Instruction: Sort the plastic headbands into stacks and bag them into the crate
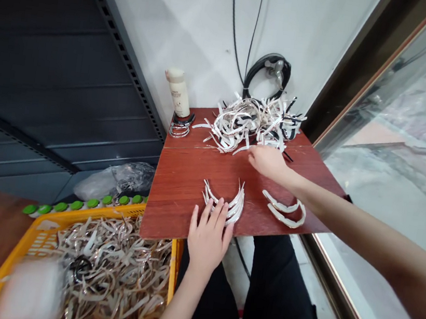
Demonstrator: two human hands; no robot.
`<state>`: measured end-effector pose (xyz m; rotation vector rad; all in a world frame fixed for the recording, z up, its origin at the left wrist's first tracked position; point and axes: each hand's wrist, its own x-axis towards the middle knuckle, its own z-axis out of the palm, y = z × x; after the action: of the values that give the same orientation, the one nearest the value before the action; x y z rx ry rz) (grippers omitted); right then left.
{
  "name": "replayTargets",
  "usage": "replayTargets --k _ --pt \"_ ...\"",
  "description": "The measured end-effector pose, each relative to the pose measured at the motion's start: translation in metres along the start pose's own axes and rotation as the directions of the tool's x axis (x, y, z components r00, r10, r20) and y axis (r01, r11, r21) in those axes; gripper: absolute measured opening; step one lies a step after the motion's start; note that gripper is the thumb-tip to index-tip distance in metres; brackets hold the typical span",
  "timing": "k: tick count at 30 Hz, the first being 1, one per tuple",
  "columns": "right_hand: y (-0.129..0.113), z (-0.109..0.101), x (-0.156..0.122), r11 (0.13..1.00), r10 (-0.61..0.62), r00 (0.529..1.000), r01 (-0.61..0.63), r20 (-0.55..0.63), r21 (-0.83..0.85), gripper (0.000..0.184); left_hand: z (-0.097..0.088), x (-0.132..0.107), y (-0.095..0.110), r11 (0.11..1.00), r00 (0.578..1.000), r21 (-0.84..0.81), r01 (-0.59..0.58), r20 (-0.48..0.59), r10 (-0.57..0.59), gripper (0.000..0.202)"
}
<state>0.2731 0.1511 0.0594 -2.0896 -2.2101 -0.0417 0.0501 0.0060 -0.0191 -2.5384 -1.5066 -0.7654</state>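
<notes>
My left hand (209, 235) lies flat with fingers spread, its fingertips on a small nested stack of curved, silvery-white strips (235, 209) near the table's front edge. Farther back, my right hand (268, 161) is closed, thumb and fingertips together on the end of a curved white strip (241, 149). That strip is at the front of a tangled pile of similar white, silvery and black strips (241, 121). Beneath my right forearm rest a few loose curved strips (287, 221). All of these are on a reddish-brown wooden tabletop (187, 177).
A cream bottle (179, 95) stands at the back left beside stacked shiny curved pieces (180, 129). Coiled black cable (250, 75) hangs at the wall. Below left, a yellow crate (173, 274) holds many strips; a blurred white object (31, 290) is over it. Glass (398, 126) borders the right.
</notes>
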Motion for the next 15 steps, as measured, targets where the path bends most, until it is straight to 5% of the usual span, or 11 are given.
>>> replayTargets --k 2,9,15 --pt "0.005 0.001 0.008 0.990 0.077 0.996 -0.081 -0.046 -0.118 0.031 0.000 0.000 0.000 1.000 1.000 0.000 0.003 -0.002 -0.003 0.042" --pt "0.001 0.013 0.029 0.985 0.058 0.998 -0.063 -0.036 -0.161 0.039 -0.002 0.000 0.000 1.000 1.000 -0.005 0.003 0.025 -0.003 0.043" --pt "0.017 0.006 0.028 0.993 0.009 0.999 -0.014 -0.045 -0.118 0.022 -0.002 0.000 0.001 1.000 1.000 -0.009 0.008 0.019 -0.007 0.043"
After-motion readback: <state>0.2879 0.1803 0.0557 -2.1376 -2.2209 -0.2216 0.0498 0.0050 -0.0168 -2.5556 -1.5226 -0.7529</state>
